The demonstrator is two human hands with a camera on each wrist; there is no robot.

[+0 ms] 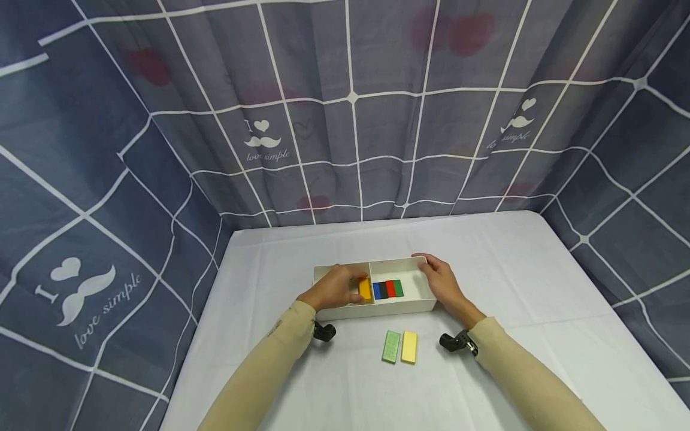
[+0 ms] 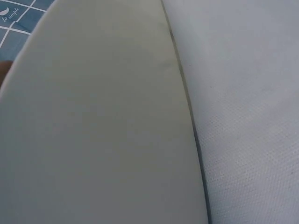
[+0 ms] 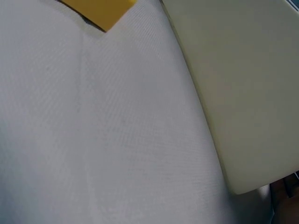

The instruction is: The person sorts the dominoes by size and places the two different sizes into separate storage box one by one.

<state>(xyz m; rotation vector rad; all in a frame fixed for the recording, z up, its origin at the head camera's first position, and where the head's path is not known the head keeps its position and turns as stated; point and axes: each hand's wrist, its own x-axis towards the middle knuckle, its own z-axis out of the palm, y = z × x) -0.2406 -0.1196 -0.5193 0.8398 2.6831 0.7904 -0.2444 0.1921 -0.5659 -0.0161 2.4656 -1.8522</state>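
A white two-compartment box (image 1: 377,309) sits on the table. My left hand (image 1: 338,287) reaches into its left compartment and pinches an orange-yellow block (image 1: 365,290) between thumb and fingers, beside the divider. My right hand (image 1: 441,284) grips the box's right end, thumb over the rim. In the right compartment a blue block (image 1: 376,291), a black block (image 1: 383,290), a red block (image 1: 390,289) and a green block (image 1: 398,288) lie side by side against the divider. The box's outer wall (image 2: 103,116) fills most of the left wrist view and hides the left hand's work.
In front of the box, a light green block (image 1: 390,347) and a pale yellow block (image 1: 409,347) lie on the white tablecloth (image 1: 485,383). One yellow block's corner (image 3: 100,11) shows in the right wrist view. A dark checked curtain (image 1: 377,131) hangs behind and at both sides.
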